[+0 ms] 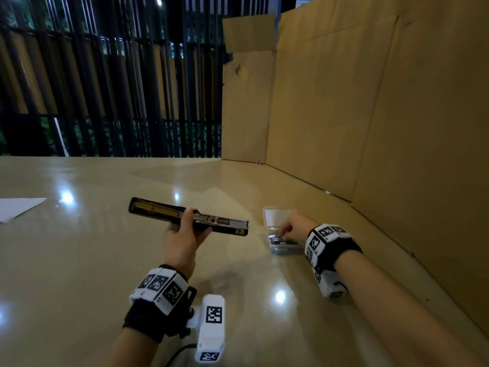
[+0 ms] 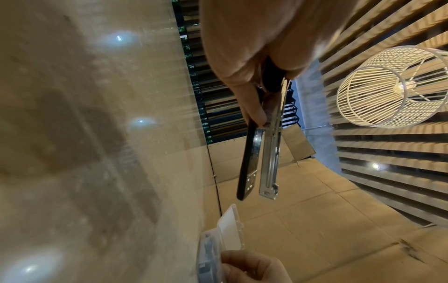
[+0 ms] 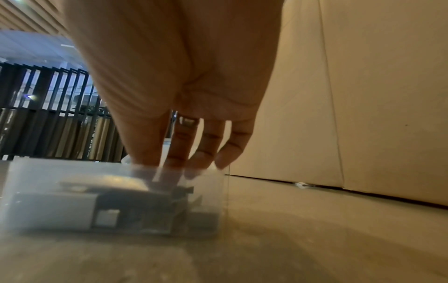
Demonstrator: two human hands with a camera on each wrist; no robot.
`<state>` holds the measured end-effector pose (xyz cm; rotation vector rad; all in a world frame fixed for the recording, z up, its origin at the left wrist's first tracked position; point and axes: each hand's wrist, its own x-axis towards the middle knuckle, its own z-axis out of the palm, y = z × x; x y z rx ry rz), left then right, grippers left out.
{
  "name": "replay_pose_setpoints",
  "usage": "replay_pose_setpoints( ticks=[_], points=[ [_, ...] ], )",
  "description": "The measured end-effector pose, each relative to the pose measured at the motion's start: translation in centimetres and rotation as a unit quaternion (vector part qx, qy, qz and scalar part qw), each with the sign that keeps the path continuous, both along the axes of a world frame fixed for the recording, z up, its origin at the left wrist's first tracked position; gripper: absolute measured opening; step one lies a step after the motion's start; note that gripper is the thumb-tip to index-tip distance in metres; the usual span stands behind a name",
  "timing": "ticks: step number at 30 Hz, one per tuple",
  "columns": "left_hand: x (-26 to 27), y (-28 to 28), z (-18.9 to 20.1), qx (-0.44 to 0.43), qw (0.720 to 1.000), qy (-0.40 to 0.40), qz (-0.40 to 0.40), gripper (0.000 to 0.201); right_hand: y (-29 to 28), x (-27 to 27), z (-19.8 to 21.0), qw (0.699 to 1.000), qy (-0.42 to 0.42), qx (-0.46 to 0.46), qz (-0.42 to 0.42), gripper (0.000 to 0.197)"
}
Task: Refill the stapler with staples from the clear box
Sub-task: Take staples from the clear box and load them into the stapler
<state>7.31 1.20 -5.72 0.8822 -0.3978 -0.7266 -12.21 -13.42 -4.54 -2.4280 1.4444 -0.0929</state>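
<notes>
My left hand holds the black stapler above the table, fingers curled round its middle. The stapler is swung open, its silver staple channel showing beside the black base. The clear box sits on the table to the right, its lid tipped back. Grey staple strips lie inside the clear box. My right hand reaches down into it. Its fingertips dip behind the frosted wall, so any pinch on a strip is hidden.
A tall cardboard wall runs along the right side and back right of the glossy beige table. A white sheet of paper lies at the far left edge. Black railings stand beyond the table.
</notes>
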Motion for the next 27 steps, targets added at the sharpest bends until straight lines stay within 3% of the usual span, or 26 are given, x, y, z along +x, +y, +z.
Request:
replay_pose_setpoints(
  ticks=[12, 15, 21, 27],
  points=[
    [0.1, -0.2, -0.4, 0.003, 1.000, 0.011, 0.018, 0.017, 1.3, 0.5, -0.2, 0.998, 0.034, 0.044, 0.025, 0.024],
    [0.0, -0.2, -0.4, 0.003, 1.000, 0.009, 0.013, 0.017, 2.6, 0.7, -0.5, 0.997, 0.049, 0.027, 0.043, 0.014],
    [-0.3, -0.2, -0.5, 0.009, 1.000, 0.009, 0.004, 0.017, 5.2, 0.5, -0.5, 0.996, 0.002, 0.066, 0.062, 0.015],
    [-0.8, -0.2, -0.5, 0.012, 1.000, 0.002, 0.001, 0.019, 6.2, -0.2, 0.1, 0.992, 0.016, 0.078, 0.097, 0.012]
  ],
)
